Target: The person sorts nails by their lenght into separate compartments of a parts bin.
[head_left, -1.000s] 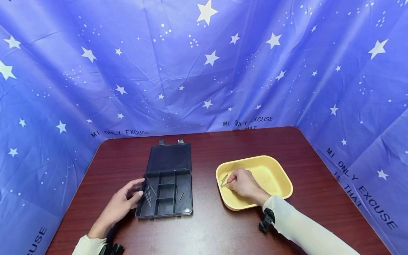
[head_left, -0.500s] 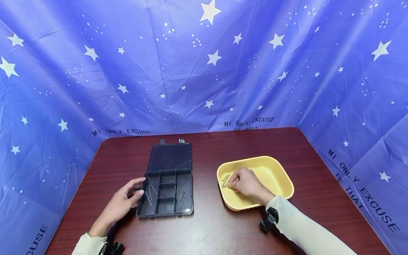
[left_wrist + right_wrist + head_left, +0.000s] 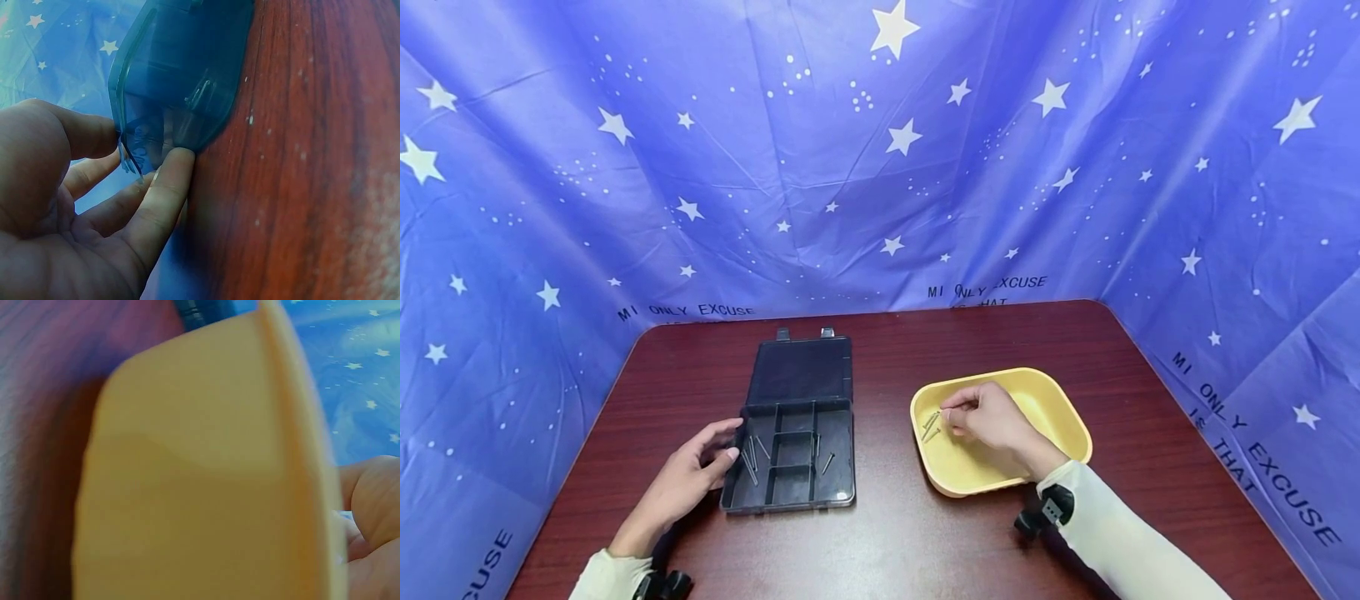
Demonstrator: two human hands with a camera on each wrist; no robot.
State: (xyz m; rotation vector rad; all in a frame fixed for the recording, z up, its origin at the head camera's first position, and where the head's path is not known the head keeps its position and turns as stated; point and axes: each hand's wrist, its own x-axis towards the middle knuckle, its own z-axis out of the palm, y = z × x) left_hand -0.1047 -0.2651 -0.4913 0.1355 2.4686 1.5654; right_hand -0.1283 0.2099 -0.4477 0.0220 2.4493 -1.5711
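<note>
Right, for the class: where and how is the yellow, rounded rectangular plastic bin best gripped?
Probably by the right-end rim of the yellow, rounded rectangular plastic bin, coming down from above at the right, fingers straddling it. The open top leaves that wall's inner face reachable; thin metal fasteners lie at the left end, and the person's right hand reaches over the near side.

A gap of table (image 3: 883, 475) runs between the black box (image 3: 793, 450) and the yellow tub (image 3: 1051, 408); the tub's raised walls surround the right hand (image 3: 992, 422), while the left hand (image 3: 687, 472) blocks the box's left side
</note>
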